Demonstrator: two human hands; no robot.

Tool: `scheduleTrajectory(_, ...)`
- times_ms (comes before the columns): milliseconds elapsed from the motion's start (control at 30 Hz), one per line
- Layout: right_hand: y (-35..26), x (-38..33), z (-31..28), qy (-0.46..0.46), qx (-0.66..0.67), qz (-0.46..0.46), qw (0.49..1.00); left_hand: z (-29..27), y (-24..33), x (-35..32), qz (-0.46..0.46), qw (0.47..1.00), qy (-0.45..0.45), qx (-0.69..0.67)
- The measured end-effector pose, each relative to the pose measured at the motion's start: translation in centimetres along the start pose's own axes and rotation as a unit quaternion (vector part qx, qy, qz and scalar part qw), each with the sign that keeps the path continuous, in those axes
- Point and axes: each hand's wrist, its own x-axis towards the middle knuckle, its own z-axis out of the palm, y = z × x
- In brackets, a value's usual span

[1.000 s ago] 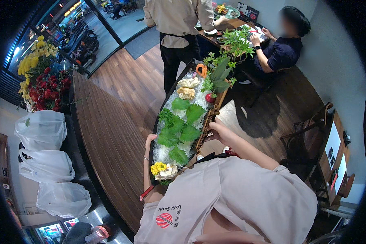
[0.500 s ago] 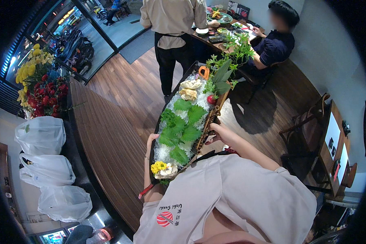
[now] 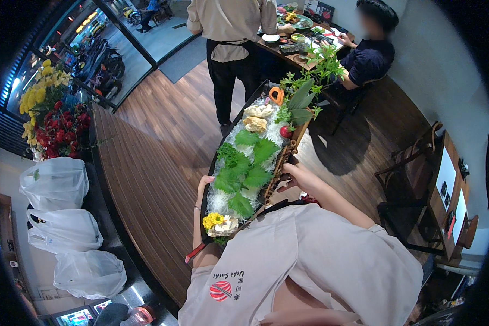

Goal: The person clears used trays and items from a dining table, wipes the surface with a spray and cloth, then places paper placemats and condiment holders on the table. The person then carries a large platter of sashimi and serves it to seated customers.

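Both my hands carry a long boat-shaped serving platter (image 3: 280, 163) with a dark rim and bamboo railing, held in front of my body. My left hand (image 3: 203, 186) grips its left side, with the fingertips at the rim and the rest partly hidden below. My right hand (image 3: 293, 174) closes on the right side by the railing. White shreds (image 3: 218, 204) line the platter. On them lie green shiso leaves (image 3: 239, 176), pale shell-like pieces (image 3: 255, 124), yellow flowers (image 3: 213, 220), a red radish-like ball (image 3: 286, 131) and an orange cut garnish (image 3: 276, 96). Leafy sprigs (image 3: 323, 65) rise from the far right.
A person in a beige shirt and black apron (image 3: 231, 54) stands ahead at a table of dishes, where another person in dark clothes (image 3: 372, 60) sits. A wooden counter (image 3: 136, 201) runs along the left, beside white plastic bags (image 3: 65, 228) and flowers (image 3: 62, 127). Chairs (image 3: 413, 163) stand right.
The platter has shifted very slightly to the right in view, still between my hands. The bags on the left appear a little lower. My grip looks the same.
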Motion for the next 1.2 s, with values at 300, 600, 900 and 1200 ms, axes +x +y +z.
scheduleTrajectory(300, -6.5, -3.6, -4.9, -0.013, 0.009, 0.012, 1.0, 9.3, 0.3, 1.8, -0.018, 1.0, 0.004, -0.02)
scheduleTrajectory(600, -10.2, -5.6, -8.6, 0.001, 0.023, 0.014, 1.0, 13.4, 0.4, 4.0, -0.026, 0.999, 0.021, -0.003)
scheduleTrajectory(900, -13.9, -7.5, -11.9, 0.001, 0.029, 0.012, 1.0, 21.8, 0.8, 4.6, -0.039, 0.999, 0.022, -0.022)
scheduleTrajectory(1200, -17.0, -8.9, -13.9, 0.008, 0.024, 0.011, 1.0, 24.8, 1.3, 6.5, -0.028, 0.999, 0.02, 0.011)
